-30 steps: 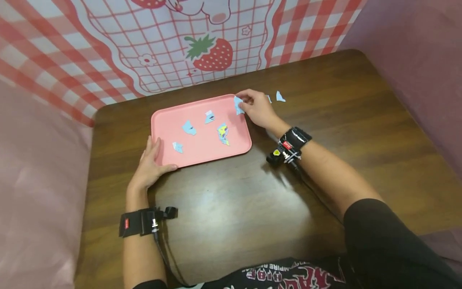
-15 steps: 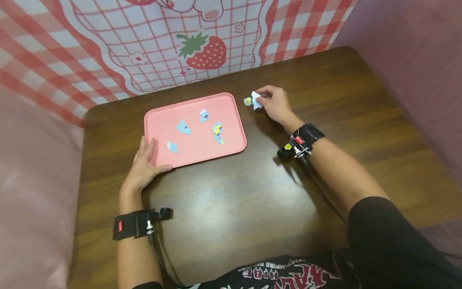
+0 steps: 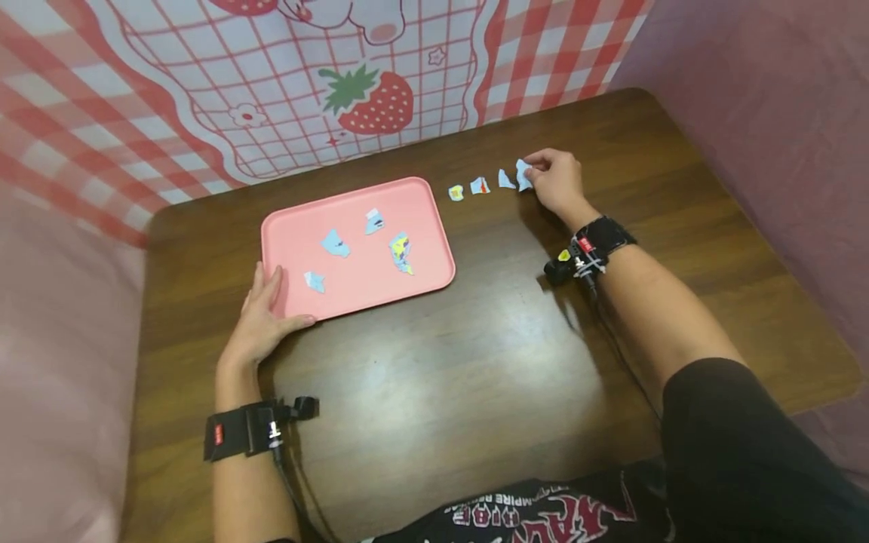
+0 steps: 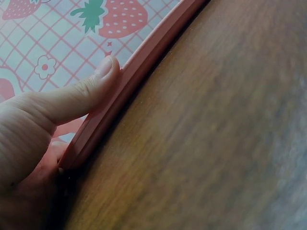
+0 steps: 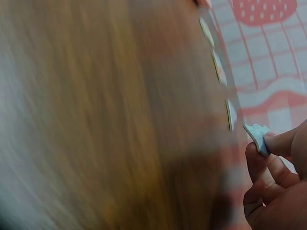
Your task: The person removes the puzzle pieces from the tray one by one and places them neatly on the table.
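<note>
My left hand (image 3: 259, 324) grips the near left corner of a pink tray (image 3: 353, 298), with its thumb along the front rim and its fingers at the left side. In the left wrist view the thumb (image 4: 91, 91) lies against the tray's rim (image 4: 139, 62). My right hand (image 3: 560, 181) pinches a jagged pale blue puzzle piece (image 3: 523, 175) between thumb and fingertips, over the back of the table. The right wrist view shows this puzzle piece (image 5: 259, 137) edge-on and tilted. Just left of it lie a narrow pale piece (image 3: 505, 179), a white and red piece (image 3: 480, 185) and a yellow piece (image 3: 456, 193).
Inside the tray lie several spread-out pieces, among them a yellow and blue one (image 3: 400, 253) and a plain blue one (image 3: 335, 243). A strawberry-print cloth (image 3: 285, 98) hangs behind the wooden table (image 3: 434, 377). Cables run from both wrist cameras.
My right hand has carried the blue puzzle piece right, from over the tray's far right corner to the right end of the row on the table. The left hand stays at the tray.
</note>
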Demonstrator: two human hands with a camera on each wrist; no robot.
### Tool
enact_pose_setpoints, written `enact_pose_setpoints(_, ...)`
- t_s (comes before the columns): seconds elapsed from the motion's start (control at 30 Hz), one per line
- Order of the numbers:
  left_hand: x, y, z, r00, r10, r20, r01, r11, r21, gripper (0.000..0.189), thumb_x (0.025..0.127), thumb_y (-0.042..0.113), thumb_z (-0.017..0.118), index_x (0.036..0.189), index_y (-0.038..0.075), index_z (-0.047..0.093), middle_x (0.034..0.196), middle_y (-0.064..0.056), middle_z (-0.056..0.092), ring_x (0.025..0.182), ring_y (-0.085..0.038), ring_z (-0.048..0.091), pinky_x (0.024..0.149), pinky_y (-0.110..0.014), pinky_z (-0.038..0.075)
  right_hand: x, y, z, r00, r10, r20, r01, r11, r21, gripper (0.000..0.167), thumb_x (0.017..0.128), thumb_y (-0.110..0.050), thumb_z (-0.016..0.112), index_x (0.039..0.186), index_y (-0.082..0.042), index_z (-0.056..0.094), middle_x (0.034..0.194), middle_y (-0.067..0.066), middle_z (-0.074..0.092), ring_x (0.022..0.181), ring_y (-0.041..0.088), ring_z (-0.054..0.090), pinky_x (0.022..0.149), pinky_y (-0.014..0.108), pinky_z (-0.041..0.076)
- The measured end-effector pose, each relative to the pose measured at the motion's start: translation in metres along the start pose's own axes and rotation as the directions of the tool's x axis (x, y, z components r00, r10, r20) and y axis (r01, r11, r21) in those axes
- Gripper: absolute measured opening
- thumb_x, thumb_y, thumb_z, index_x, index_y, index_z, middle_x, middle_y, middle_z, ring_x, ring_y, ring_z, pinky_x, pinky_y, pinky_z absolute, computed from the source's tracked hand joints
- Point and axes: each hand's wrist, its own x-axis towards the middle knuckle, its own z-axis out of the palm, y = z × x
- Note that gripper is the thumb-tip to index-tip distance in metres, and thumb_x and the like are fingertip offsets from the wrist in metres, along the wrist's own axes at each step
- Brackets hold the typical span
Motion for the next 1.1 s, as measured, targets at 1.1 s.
enact_pose_setpoints(1.1, 0.011, -0.013, -0.007, 0.999, 0.023, -0.023, -0.023, 0.999, -0.024, 0.116, 0.077, 0.045, 0.087, 0.163, 0.019, 0.014, 0.168, 0.003, -0.015, 0.150, -0.046, -0.006, 0.112, -0.072, 0.006, 0.027, 0.004, -0.006, 0.988, 0.155, 0.017, -0.153, 0.985, -0.086, 0.037, 0.096, -0.024, 0.060, 0.125, -0.005, 0.071, 0.098, -0.004, 0.067, 0.098, 0.016, 0.055, 0.076, 0.020, 0.039)
